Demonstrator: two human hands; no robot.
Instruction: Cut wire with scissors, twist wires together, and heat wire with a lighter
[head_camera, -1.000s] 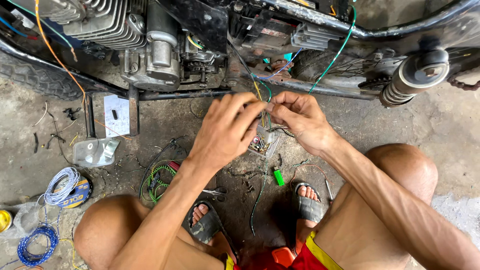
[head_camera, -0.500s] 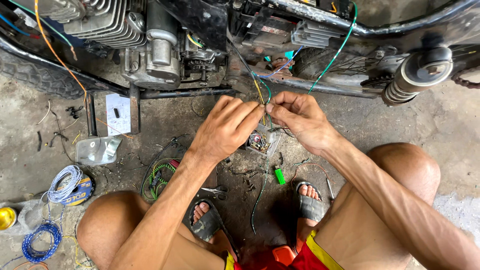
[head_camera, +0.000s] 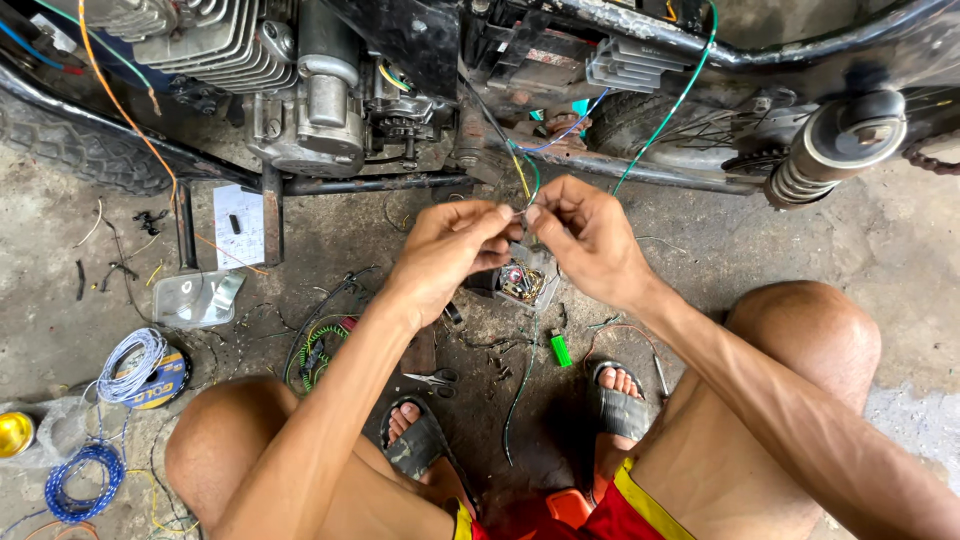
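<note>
My left hand (head_camera: 450, 255) and my right hand (head_camera: 590, 235) meet fingertip to fingertip just below the motorcycle frame (head_camera: 640, 170). Both pinch thin wire ends (head_camera: 520, 205) between thumb and forefinger. A yellow and a green wire (head_camera: 522, 175) run up from the pinch into the bike. The exact joint is hidden by my fingers. Below the hands lies a small clear tray of wire bits (head_camera: 520, 282) on the concrete floor.
The engine (head_camera: 300, 90) and a rear shock spring (head_camera: 830, 150) hang above. On the floor lie a green lighter (head_camera: 560, 348), scissors (head_camera: 432, 379), a green wire coil (head_camera: 315, 350), blue and white wire coils (head_camera: 130, 365), a clear plastic box (head_camera: 195, 297) and a tyre (head_camera: 80, 150).
Both hands rose slightly towards the frame and drew closer at the fingertips; the wires stay pinched between them.
</note>
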